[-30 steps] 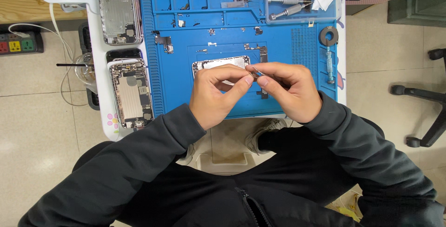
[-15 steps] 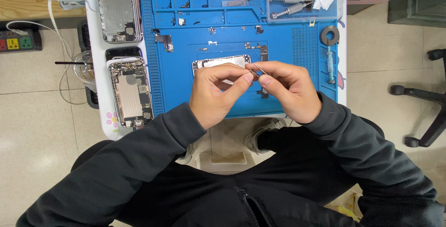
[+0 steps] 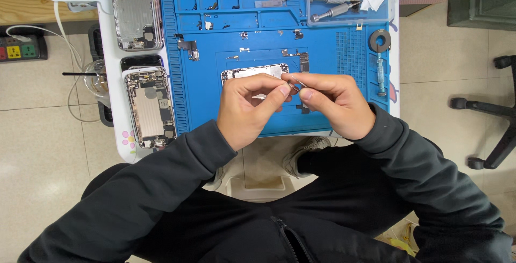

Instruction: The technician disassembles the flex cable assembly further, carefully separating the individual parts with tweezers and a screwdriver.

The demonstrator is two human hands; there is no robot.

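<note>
Blue mat (image 3: 204, 107) covers the tabletop (image 3: 119, 139), and over it we pinch a thin metal tool (image 3: 296, 84) between both hands: left hand (image 3: 248, 109) closed on its near end, right hand (image 3: 336, 104) gripping beside it. A phone frame (image 3: 252, 72) lies just beneath; two opened phones (image 3: 150, 107) rest left.
</note>
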